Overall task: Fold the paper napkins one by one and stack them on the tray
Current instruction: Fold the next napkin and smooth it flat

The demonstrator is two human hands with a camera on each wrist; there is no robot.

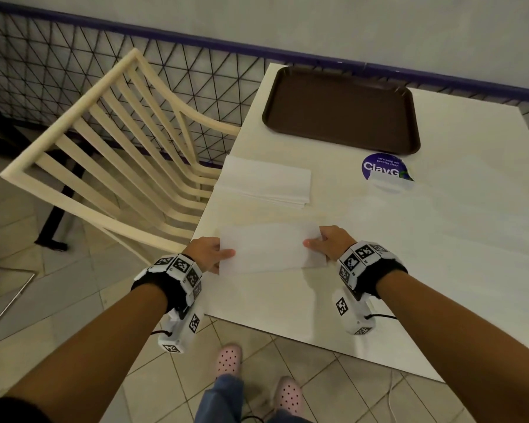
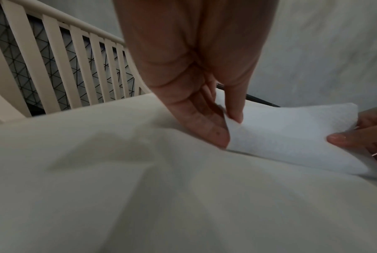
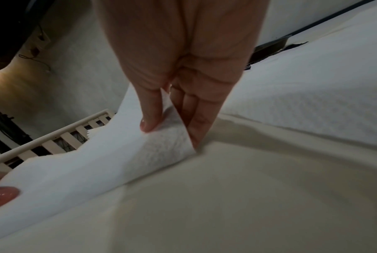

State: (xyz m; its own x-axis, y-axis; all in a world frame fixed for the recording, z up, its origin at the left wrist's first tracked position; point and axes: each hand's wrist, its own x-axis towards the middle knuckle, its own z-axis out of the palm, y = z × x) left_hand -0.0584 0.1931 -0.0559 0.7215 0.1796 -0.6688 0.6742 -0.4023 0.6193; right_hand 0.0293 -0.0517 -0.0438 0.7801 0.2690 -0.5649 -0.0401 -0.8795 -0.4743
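Observation:
A white paper napkin (image 1: 269, 248) is held just above the near part of the white table (image 1: 379, 254), stretched between both hands. My left hand (image 1: 217, 254) pinches its left edge between thumb and fingers, as the left wrist view shows (image 2: 226, 126). My right hand (image 1: 321, 244) pinches the right edge (image 3: 168, 130), thumb on top. A stack of flat napkins (image 1: 266, 184) lies farther back on the left. The brown tray (image 1: 342, 111) sits at the far end with nothing on it.
A cream slatted chair (image 1: 110, 148) stands tight against the table's left side. A round purple sticker (image 1: 385, 172) lies in front of the tray. A black wire fence (image 1: 58, 56) runs behind. The table's near edge is close to my wrists.

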